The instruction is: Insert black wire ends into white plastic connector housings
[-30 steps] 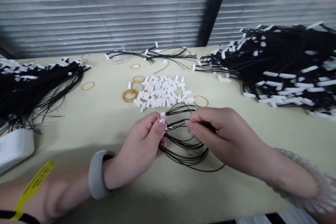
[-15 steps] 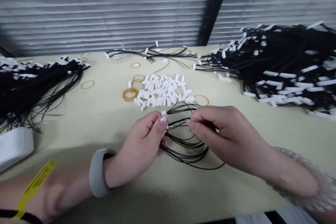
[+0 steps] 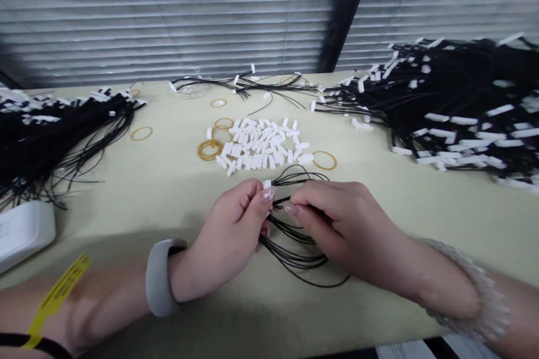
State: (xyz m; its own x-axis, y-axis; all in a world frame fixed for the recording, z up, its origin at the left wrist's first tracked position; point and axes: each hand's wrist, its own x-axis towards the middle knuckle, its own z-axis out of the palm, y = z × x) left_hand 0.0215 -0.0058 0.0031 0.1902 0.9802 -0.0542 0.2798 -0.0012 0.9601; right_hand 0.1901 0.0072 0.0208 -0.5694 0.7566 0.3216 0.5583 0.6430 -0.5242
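Note:
My left hand (image 3: 231, 235) grips a white connector (image 3: 266, 184) between thumb and fingers, with looped black wires (image 3: 295, 258) running out to the right. Thumb and forefinger of my right hand (image 3: 345, 230) are pinched on one of the black wires, close beside the left thumb. The wire's tip is too small to make out. Behind both hands lies a pile of small white connectors (image 3: 261, 146), with yellow rubber bands (image 3: 209, 150) at its left edge and a single band (image 3: 324, 160) at its right.
Black wire bundles with white ends lie at the left (image 3: 63, 134) and the right (image 3: 455, 90). Loose wires (image 3: 269, 87) rest near the blinds. A white device (image 3: 29, 233) sits at the left edge, and papers (image 3: 402, 350) at the bottom right.
My right hand has moved left, closer to my left hand, still pinched. The looped wires have shifted slightly, and their lowest strand hangs nearer the front.

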